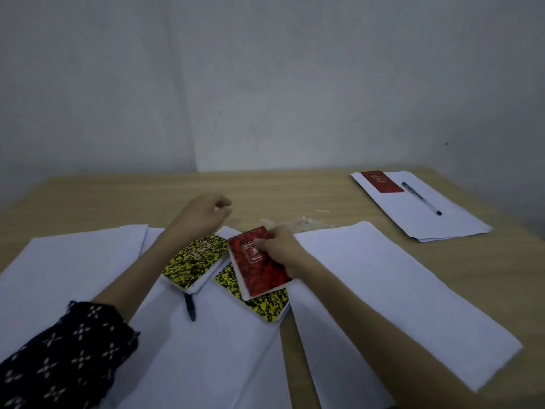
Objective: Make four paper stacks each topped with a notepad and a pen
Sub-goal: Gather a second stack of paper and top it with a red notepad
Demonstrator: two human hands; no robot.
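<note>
On the counter (pixel 118 196), the right hand (pixel 280 249) pinches a red notepad (pixel 256 264) in its grip above a yellow notepad (pixel 253 299). The left hand (pixel 200 216) hovers nearby, fingers loosely curled, holding nothing.

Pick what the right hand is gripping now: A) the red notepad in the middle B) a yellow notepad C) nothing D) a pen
A: the right hand pinches the red notepad, tilted over a yellow notepad on the paper; the left hand hovers, holding nothing visible.

Head view, angled down, near table (pixel 295 190)
</note>
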